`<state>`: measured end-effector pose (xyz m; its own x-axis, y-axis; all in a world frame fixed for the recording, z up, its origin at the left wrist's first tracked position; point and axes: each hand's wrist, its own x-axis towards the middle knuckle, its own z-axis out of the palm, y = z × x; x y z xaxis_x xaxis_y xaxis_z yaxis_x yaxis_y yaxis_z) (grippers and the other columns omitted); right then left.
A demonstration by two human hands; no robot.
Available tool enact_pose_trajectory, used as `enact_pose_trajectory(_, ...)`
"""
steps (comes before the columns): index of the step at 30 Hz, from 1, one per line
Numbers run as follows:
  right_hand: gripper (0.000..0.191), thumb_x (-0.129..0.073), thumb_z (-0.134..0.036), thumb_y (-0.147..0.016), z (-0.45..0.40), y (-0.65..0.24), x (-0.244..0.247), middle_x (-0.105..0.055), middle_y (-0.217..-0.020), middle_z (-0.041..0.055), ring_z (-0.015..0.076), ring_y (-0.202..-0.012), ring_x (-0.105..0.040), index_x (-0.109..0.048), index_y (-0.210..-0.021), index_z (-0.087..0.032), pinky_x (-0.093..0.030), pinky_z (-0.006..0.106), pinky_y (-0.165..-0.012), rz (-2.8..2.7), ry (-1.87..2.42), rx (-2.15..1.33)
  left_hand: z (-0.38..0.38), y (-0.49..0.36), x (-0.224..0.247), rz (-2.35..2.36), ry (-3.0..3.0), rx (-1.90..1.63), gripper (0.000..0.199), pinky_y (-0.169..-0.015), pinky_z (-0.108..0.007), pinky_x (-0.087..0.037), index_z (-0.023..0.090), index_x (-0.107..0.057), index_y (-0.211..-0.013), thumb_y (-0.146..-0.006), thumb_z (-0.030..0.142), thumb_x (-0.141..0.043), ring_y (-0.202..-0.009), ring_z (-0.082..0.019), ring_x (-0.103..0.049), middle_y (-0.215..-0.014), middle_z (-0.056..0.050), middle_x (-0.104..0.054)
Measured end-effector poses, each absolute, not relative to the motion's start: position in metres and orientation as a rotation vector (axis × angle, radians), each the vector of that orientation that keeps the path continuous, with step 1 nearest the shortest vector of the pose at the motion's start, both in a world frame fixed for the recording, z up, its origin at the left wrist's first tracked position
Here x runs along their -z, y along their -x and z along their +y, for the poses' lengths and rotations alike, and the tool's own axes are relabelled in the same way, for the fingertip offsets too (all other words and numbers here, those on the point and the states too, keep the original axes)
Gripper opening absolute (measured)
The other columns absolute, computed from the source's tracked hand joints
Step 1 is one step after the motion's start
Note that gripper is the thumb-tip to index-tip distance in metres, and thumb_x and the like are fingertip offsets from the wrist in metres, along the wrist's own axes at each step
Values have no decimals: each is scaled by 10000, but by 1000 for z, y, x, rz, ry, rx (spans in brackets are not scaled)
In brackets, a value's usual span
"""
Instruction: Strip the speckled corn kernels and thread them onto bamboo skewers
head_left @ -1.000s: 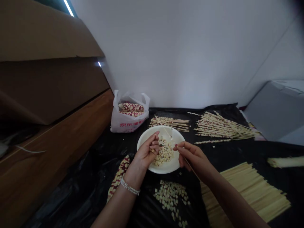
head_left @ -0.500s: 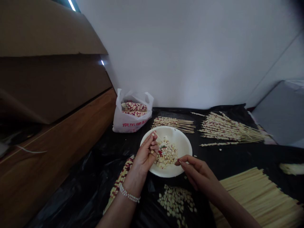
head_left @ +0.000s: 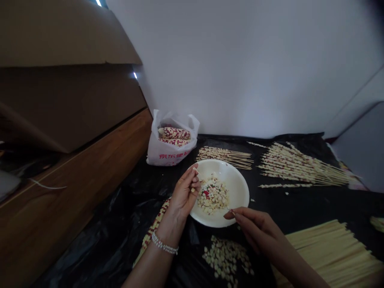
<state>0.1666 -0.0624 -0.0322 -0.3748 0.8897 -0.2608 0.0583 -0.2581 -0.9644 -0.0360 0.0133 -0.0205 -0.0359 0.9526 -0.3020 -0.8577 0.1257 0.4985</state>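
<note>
A white bowl [head_left: 238, 192] holds loose corn kernels [head_left: 216, 195] and something small and red. Over its left side, my left hand [head_left: 186, 192] is closed, a pale kernel [head_left: 195, 171] pinched at its fingertips and another kernel lower among the fingers. My right hand [head_left: 255, 224] is pinched at the bowl's lower right rim, on the end of a thin skewer that barely shows. More kernels [head_left: 228, 258] lie in a pile on black plastic below the bowl. A red-and-yellow corn cob [head_left: 154, 226] lies partly behind my left forearm.
Behind the bowl, a white plastic bag [head_left: 168, 154] holds cobs. Kernel-threaded skewers lie in a small bundle [head_left: 222, 156] and a larger one [head_left: 288, 164] to the right. Bare sticks [head_left: 333, 250] fill the lower right. A cardboard box [head_left: 69, 108] stands at the left.
The view has shifted a little, so the bowl and bundles sit farther right. My right hand is slightly lower and farther right in the picture. Both hands keep their pinch.
</note>
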Motion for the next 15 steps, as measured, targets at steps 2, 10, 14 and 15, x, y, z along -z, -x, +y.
enact_pose_trajectory(2,460,-530,-577,-884,-63,-166,32,-302,-446,-87,69,-401,-244,-711,-984,-166,-125,220,-404,-1369,1207,-1694,13,36,19,645,-152,-1454,187,-440,-82,-398,82,-676,-1011,-869,32,-565,-545,-13,-501,-758,-11,-592)
enact_pose_trajectory(10,404,-534,-557,-875,-65,-169,25,-311,-440,-60,95,-387,-288,-745,-935,-218,-138,235,-376,-1483,1264,-1565,10,37,8,627,1,-1414,210,-453,-89,-420,102,-658,-1052,-938,84,-482,-548,-20,-514,-776,-21,-603)
enact_pose_trajectory(14,397,-514,-552,-879,-67,-170,25,-320,-438,-50,108,-385,-293,-751,-934,-238,-163,243,-374,-1522,1273,-1538,9,36,7,635,12,-1420,219,-449,-89,-425,107,-654,-1064,-937,74,-479,-542,-18,-515,-767,-16,-603)
enact_pose_trajectory(15,393,-509,-546,-884,-67,-170,25,-319,-442,-50,108,-386,-291,-749,-936,-239,-162,242,-374,-1522,1274,-1539,9,36,7,634,10,-1421,220,-448,-90,-424,103,-652,-1063,-939,71,-473,-543,-18,-515,-766,-16,-602)
